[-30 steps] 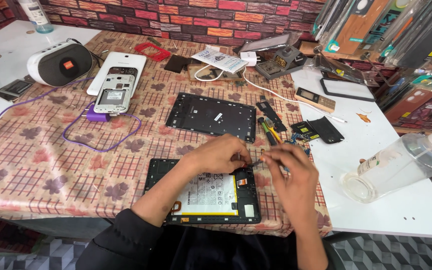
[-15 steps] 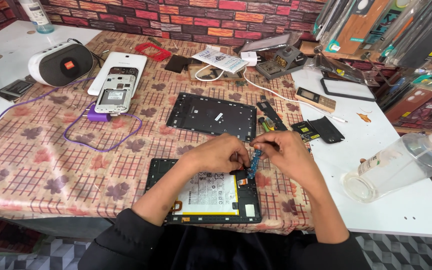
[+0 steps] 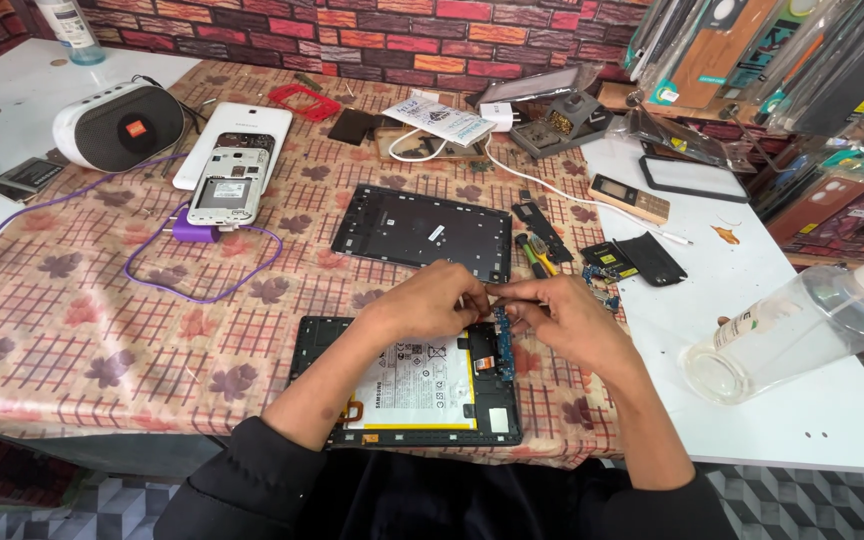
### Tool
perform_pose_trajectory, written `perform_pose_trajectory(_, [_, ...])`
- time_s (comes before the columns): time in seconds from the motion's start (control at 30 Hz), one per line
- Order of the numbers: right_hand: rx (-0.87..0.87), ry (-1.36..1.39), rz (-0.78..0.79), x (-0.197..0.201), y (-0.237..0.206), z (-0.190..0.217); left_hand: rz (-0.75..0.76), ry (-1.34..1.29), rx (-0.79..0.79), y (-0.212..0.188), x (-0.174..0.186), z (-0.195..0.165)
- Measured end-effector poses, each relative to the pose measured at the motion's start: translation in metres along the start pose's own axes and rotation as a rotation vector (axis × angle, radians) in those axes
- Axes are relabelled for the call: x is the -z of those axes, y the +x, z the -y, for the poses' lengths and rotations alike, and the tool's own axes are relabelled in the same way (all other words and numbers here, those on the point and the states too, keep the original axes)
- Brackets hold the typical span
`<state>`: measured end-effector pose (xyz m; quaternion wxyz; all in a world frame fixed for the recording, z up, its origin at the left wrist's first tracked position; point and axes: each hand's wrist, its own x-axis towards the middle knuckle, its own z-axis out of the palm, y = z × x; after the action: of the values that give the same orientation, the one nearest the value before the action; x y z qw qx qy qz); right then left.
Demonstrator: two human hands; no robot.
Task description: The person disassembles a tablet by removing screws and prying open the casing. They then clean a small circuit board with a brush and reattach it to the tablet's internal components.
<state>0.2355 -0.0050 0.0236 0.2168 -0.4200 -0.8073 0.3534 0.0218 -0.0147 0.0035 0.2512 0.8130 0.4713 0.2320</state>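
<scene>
Both hands meet over the upper right corner of the opened tablet [image 3: 407,385], which lies face down at the near edge of the bench [image 3: 812,420], its back off and its flat pale battery exposed. The left hand [image 3: 430,303] has its fingers [image 3: 472,297] drawn together in a pinch on the top end of a narrow blue circuit strip [image 3: 501,345]; the right hand [image 3: 564,312] closes its fingers [image 3: 512,292] on the same end from the other side. Holding it from both sides keeps the thin, flexible part steady and upright against the tablet's frame, likely so it lines up along the edge beside the battery. Below the fingers the strip runs down to the black frame.

Just beyond the fingers lies a black plastic back frame [image 3: 422,228], matt and rectangular, set within easy reach. To the right of the fingers sit small screwdrivers [image 3: 535,256] and dark loose parts [image 3: 632,260]. Far right of the fingers, a clear plastic bottle [image 3: 802,330] lies on its side on the white surface. Well to the left of the fingers, an opened phone [image 3: 224,187] rests on the leaf-patterned cloth [image 3: 72,310] with a looping purple cable [image 3: 202,285], and a rounded white speaker [image 3: 117,125] stands further off
</scene>
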Motion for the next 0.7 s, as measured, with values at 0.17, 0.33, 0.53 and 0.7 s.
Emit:
perform_pose_trajectory(0.17, [0.085, 0.044, -0.027, -0.002, -0.003, -0.001, -0.037, 0.002, -0.041, 0.001, -0.002, 0.004])
perform_pose_trajectory(0.33, [-0.043, -0.057, -0.049, -0.004, -0.006, 0.007, -0.041, -0.018, 0.008, 0.001, -0.001, 0.000])
perform_pose_trajectory(0.53, [0.021, -0.093, -0.083, -0.004, -0.007, 0.010, -0.054, -0.046, 0.012, 0.000, -0.001, -0.003])
perform_pose_trajectory(0.7, [0.109, -0.008, -0.077, -0.005, -0.007, -0.001, -0.040, -0.148, 0.053, 0.002, -0.002, -0.003])
